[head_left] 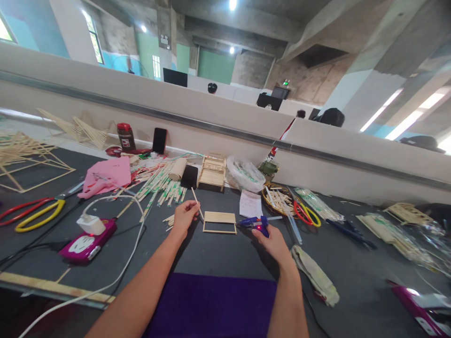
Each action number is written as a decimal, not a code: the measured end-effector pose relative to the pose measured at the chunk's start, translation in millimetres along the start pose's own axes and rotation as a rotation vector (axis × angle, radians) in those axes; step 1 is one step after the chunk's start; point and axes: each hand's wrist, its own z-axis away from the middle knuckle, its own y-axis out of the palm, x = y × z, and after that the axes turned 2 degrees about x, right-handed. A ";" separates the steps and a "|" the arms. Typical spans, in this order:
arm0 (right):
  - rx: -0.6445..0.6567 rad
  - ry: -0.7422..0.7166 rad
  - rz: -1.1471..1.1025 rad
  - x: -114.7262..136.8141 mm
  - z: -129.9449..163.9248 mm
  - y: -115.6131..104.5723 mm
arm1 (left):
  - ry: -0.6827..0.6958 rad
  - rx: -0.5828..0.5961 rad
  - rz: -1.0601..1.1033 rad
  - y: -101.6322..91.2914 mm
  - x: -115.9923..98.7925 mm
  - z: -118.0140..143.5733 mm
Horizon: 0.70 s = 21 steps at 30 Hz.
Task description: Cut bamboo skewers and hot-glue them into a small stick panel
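Note:
My left hand [186, 217] pinches a thin wooden stick [196, 202], held at a tilt beside the left end of a small wooden stick frame [220, 218]. That frame lies on the dark table, its upper part filled by sticks set side by side, its lower part a gap closed by one rail. My right hand [270, 239] is wrapped round a blue hot glue gun [255, 224] with a red light on it. The gun's nozzle points left, close to the frame's right end; whether they touch I cannot tell. A clear glue stick [275, 218] extends from its back.
Behind the frame stands a little wooden stick chair [212, 172]. Many wrapped chopsticks [165, 188] lie at the left. On the right are a basket of sticks [280, 199], red-yellow scissors [307, 214] and a glove [314, 274]. A purple power strip [88, 244] sits front left.

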 end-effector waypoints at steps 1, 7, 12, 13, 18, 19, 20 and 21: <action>0.011 0.004 -0.008 0.2 0.1 -0.3 | 0.000 -0.001 0.000 0.0 -0.2 0.2; 0.047 0.026 -0.062 0.9 0.7 -0.9 | 0.045 0.023 -0.053 -0.9 1.6 0.5; -0.004 0.026 -0.118 0.5 -0.9 -2.0 | 0.314 0.054 -0.365 -1.8 7.0 -2.4; -0.040 0.030 -0.136 0.8 -1.6 -2.5 | 0.405 0.067 -0.466 -1.4 6.8 -1.6; -0.191 0.064 -0.265 4.0 -5.0 -0.8 | 0.744 0.176 -0.946 5.8 -0.6 10.9; -0.210 0.077 -0.294 4.8 -5.7 0.8 | 0.784 0.199 -1.004 7.7 -1.5 13.4; -0.228 0.089 -0.326 5.5 -6.4 2.5 | 0.814 0.221 -1.050 9.6 -1.9 15.5; -0.244 0.097 -0.358 6.2 -7.2 4.5 | 0.838 0.243 -1.089 11.6 -1.6 17.1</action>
